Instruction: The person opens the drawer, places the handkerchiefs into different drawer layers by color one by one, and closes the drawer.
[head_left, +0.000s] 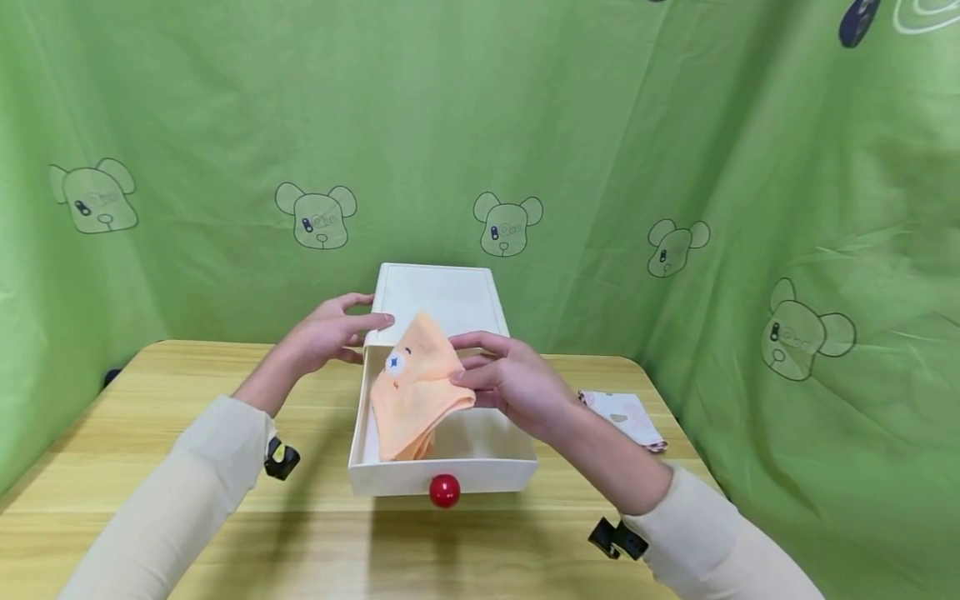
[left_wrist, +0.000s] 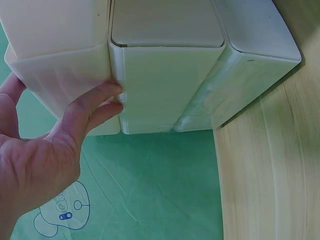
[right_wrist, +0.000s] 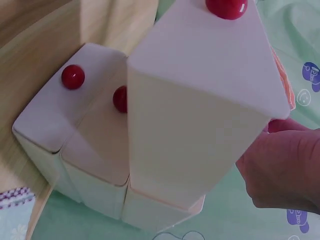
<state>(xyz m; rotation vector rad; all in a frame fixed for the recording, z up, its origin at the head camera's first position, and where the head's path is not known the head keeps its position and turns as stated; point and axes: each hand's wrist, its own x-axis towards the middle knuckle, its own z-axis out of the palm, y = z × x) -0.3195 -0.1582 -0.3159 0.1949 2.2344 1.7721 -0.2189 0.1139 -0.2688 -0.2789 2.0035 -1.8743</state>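
A white three-tier drawer unit (head_left: 442,287) stands on the table with its top drawer (head_left: 480,475) pulled out, a round red knob (head_left: 445,491) on its front. My right hand (head_left: 525,383) pinches the edge of an orange towel (head_left: 420,379) with an embroidered bear face, thumb on the near side. The towel overlaps the drawer, its lower part inside the walls. My left hand (head_left: 330,333) touches the left side and top edge of the unit; its fingers (left_wrist: 100,95) lie fairly straight along the top tier's side panel. In the right wrist view the drawer hides most of the towel.
A folded white cloth (head_left: 624,419) with a printed pattern and dark trim lies on the wooden table (head_left: 315,517) to the right. Two lower drawers with red knobs (right_wrist: 73,77) are closed. A green curtain (head_left: 420,125) with bear prints hangs behind and beside the table.
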